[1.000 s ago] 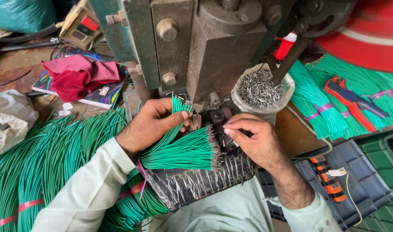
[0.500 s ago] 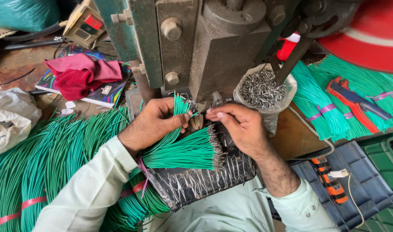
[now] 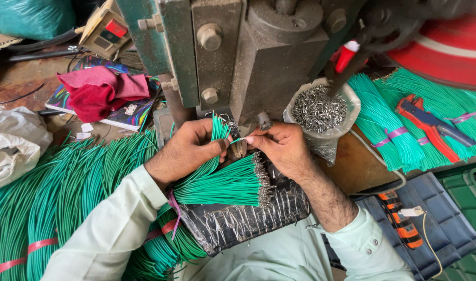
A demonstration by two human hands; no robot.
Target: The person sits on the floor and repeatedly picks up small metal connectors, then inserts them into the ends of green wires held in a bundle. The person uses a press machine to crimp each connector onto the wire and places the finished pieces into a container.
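My left hand [image 3: 188, 151] grips a small bunch of green wires [image 3: 218, 131] whose ends stick up beside the thumb. My right hand [image 3: 279, 148] pinches a single green wire [image 3: 238, 139] at its tip, just under the grey metal press [image 3: 259, 57]. Both hands meet at the foot of the press. Below them a bundle of green wires with metal terminals [image 3: 227, 184] lies fanned on a black plastic-wrapped pad [image 3: 238, 224] on my lap.
A clear bag of metal terminals [image 3: 318, 109] stands right of the press. Green wire bundles [image 3: 56, 198] pile at left, more [image 3: 404, 125] at right with red pliers [image 3: 430, 127]. A red cloth [image 3: 100, 91] lies on a book; a dark crate [image 3: 425, 229] sits lower right.
My right hand has moved left from the bundle's terminal ends up to the press foot, now pinching one wire next to my left hand. The left hand stayed put.
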